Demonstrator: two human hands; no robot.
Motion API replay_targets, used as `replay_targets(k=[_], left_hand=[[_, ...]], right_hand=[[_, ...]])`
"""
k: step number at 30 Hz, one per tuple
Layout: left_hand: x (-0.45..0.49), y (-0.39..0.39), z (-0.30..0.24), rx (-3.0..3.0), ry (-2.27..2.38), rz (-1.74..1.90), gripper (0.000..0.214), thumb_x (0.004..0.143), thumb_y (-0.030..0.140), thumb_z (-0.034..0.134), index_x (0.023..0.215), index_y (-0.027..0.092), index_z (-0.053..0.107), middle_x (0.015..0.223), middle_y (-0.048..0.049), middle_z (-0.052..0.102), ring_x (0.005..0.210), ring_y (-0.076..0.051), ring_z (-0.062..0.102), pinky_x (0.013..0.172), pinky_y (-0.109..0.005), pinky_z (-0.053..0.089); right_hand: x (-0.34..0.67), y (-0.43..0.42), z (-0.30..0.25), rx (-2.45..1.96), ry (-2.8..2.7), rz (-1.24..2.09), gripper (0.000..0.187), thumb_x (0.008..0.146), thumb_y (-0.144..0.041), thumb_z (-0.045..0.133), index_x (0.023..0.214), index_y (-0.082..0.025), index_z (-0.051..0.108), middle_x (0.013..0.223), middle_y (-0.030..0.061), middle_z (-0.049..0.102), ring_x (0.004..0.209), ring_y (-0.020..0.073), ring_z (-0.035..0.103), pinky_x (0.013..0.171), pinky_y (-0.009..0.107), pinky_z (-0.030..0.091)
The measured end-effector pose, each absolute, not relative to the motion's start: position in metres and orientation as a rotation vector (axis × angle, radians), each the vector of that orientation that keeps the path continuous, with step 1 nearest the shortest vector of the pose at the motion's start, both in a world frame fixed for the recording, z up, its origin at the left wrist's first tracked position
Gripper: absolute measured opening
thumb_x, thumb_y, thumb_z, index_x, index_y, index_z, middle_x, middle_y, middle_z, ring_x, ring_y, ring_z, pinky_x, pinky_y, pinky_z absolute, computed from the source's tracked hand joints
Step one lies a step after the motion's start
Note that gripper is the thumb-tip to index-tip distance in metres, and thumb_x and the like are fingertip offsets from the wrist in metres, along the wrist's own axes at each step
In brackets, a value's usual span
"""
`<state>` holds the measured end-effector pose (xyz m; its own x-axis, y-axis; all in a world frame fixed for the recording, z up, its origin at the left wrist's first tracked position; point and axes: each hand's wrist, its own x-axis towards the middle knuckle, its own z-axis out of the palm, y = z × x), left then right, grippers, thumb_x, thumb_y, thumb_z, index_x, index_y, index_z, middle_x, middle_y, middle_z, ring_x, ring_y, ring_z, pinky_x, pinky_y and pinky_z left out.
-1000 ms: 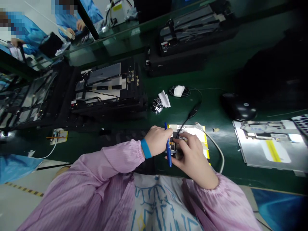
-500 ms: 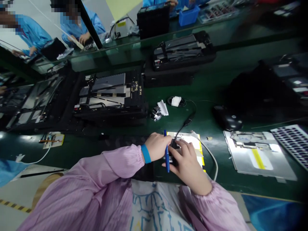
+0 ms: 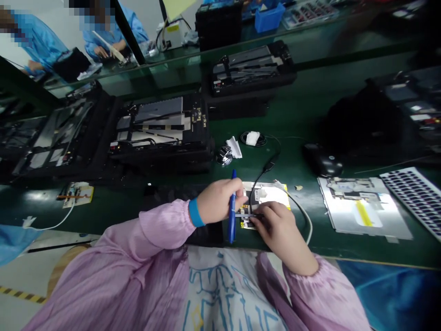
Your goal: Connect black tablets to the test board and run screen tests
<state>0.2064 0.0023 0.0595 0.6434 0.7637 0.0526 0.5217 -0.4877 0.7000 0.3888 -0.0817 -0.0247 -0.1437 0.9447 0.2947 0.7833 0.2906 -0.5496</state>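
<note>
Up-table from the small yellow-edged circuit board (image 3: 267,195), two black carrier trays: in the nearer tray (image 3: 161,161), just up and to the left of the board, an opened flat device (image 3: 155,122) with grey plates and dark strips laid bare; in the farther tray (image 3: 241,99), well beyond the board, a second opened device (image 3: 251,66) of the same sort. Farther still, on the raised shelf, a blue bin (image 3: 269,20) — contents too small to tell. At the board itself, close to the bench's front edge: left hand (image 3: 217,200) wrapped tight round a blue pen (image 3: 232,227), barrel roughly upright along the board's left edge, blue wristband (image 3: 195,213) at the cuff; right hand (image 3: 280,225) on the board's near edge, thumb and forefinger pinched shut on a thin dark strip (image 3: 246,215) lying level toward the pen. Out of the board, a black cable (image 3: 262,172) running up-table and a white cable (image 3: 305,216) curving round its right side. Between board and nearer tray, a shiny metal roll (image 3: 223,156), a folded white slip (image 3: 235,146) and a coiled wire (image 3: 253,138) with a white tag. Right of the board, a black mouse (image 3: 324,161), a silver metal panel (image 3: 361,207) and, past that, a keyboard (image 3: 413,197). Well left of the board, a small yellow card (image 3: 76,193) with a white wire. Underneath everything, a dark green bench mat (image 3: 303,115); far beyond the board to the left, people in blue coats (image 3: 113,34) at another bench.
</note>
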Motion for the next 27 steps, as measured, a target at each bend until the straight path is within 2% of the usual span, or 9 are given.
replay_targets(k=[5, 10, 13, 19, 27], left_hand=[[0.217, -0.018, 0.053, 2.164, 0.864, 0.245, 0.014, 0.082, 0.019, 0.055, 0.074, 0.019, 0.043, 0.076, -0.0005, 0.057, 0.069, -0.012, 0.053, 0.065, -0.024, 0.04], [0.22, -0.013, 0.052, 1.972, 0.877, 0.176, 0.019, 0.081, 0.021, 0.057, 0.072, 0.019, 0.041, 0.059, 0.0068, 0.045, 0.054, -0.008, 0.041, 0.054, -0.021, 0.031], [0.215, -0.007, 0.052, 1.954, 0.95, 0.215, 0.021, 0.08, 0.021, 0.057, 0.069, 0.019, 0.039, 0.056, 0.0076, 0.041, 0.052, -0.007, 0.038, 0.054, -0.021, 0.029], [0.206, -0.002, 0.039, 2.064, 0.999, 0.25, 0.02, 0.081, 0.013, 0.047, 0.066, 0.019, 0.035, 0.06, 0.0048, 0.043, 0.055, -0.009, 0.04, 0.056, -0.022, 0.028], [0.207, -0.001, 0.031, 2.136, 0.991, 0.206, 0.017, 0.079, 0.011, 0.044, 0.067, 0.019, 0.035, 0.061, 0.0032, 0.043, 0.054, -0.01, 0.04, 0.054, -0.024, 0.027]], right_hand=[[0.389, -0.08, -0.012, -1.482, -1.939, 0.425, 0.02, 0.088, -0.032, 0.051, 0.074, -0.02, 0.058, 0.081, 0.0083, 0.062, 0.08, 0.0242, 0.056, 0.07, 0.04, 0.046], [0.388, -0.084, 0.006, -1.421, -1.666, 0.776, 0.023, 0.085, -0.043, 0.059, 0.077, -0.021, 0.062, 0.077, 0.0052, 0.067, 0.073, 0.0198, 0.062, 0.067, 0.033, 0.05], [0.391, -0.084, 0.004, -1.46, -1.55, 0.819, 0.023, 0.084, -0.042, 0.061, 0.08, -0.02, 0.064, 0.079, 0.0048, 0.07, 0.074, 0.0192, 0.065, 0.066, 0.032, 0.051], [0.396, -0.083, -0.014, -1.483, -1.597, 0.553, 0.012, 0.087, -0.028, 0.057, 0.08, -0.02, 0.063, 0.079, 0.0041, 0.069, 0.074, 0.0181, 0.065, 0.069, 0.032, 0.052], [0.386, -0.084, -0.029, -1.369, -1.832, 0.243, 0.011, 0.087, -0.018, 0.057, 0.094, -0.018, 0.065, 0.093, 0.0077, 0.068, 0.087, 0.0207, 0.062, 0.076, 0.038, 0.051]])
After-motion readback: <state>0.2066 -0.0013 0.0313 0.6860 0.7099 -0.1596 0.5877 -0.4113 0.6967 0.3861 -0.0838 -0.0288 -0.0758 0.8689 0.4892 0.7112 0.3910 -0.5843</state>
